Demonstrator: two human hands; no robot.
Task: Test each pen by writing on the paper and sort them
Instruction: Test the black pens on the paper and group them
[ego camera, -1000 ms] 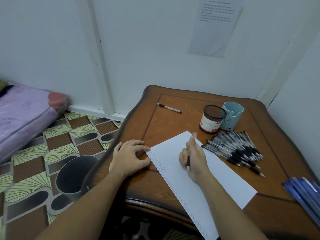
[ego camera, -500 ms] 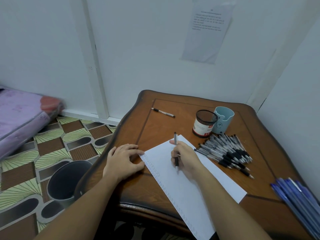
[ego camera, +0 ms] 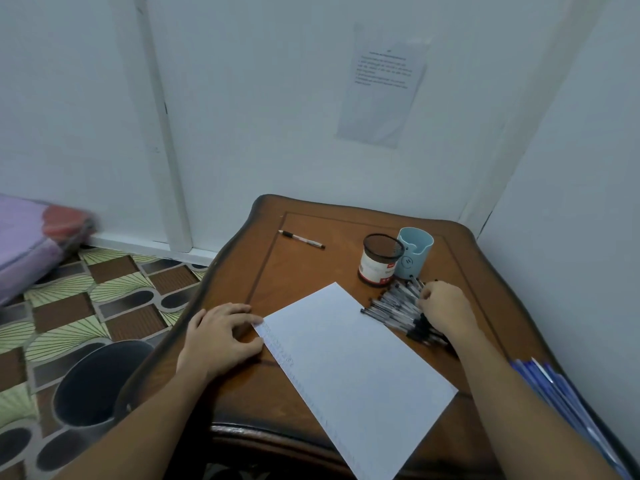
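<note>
Looks like the grab-the-next-pen step: the right hand is down on the pile of black pens, fingers curled into it, but I can't tell if it's actually pinching one. The left hand lies relaxed, fingertips pressing the paper at its edge. The sheet sits between both hands. Next move, I'd guess, is to lift one pen clear without dragging its neighbours, then scribble on the sheet.

A grey bin stands on the patterned floor beside the wooden table.
</note>
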